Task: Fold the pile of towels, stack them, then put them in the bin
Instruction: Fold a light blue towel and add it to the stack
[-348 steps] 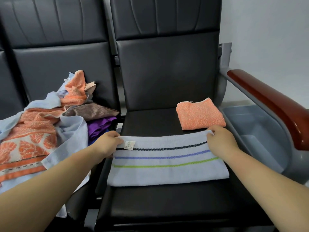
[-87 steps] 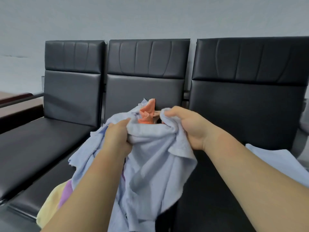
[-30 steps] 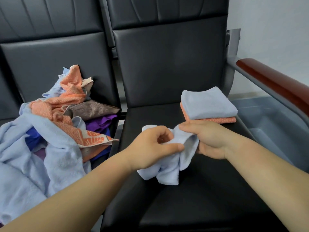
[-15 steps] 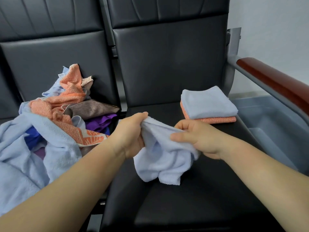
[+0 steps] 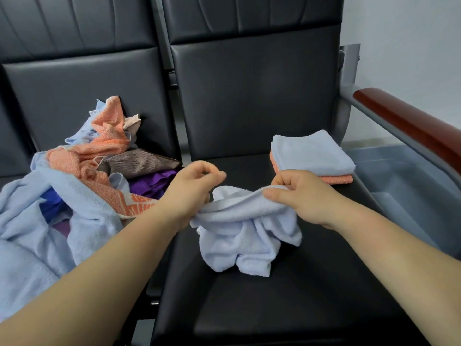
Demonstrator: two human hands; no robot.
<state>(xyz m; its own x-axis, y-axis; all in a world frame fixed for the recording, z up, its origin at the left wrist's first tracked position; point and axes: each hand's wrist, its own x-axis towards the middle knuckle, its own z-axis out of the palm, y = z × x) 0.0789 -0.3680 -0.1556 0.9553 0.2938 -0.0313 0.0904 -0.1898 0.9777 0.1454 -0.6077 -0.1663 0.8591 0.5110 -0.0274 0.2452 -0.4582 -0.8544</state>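
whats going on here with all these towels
A person holds a crumpled light blue towel over a black seat, left hand and right hand gripping its top edge; it is not yet folded. Two folded towels sit stacked behind it, the unsorted pile lies on the next seat, and the grey bin beside shows no towels.

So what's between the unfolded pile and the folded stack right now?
In the head view, a crumpled light blue towel, held at its top edge by the left hand and right hand, hanging onto the otherwise bare black seat.
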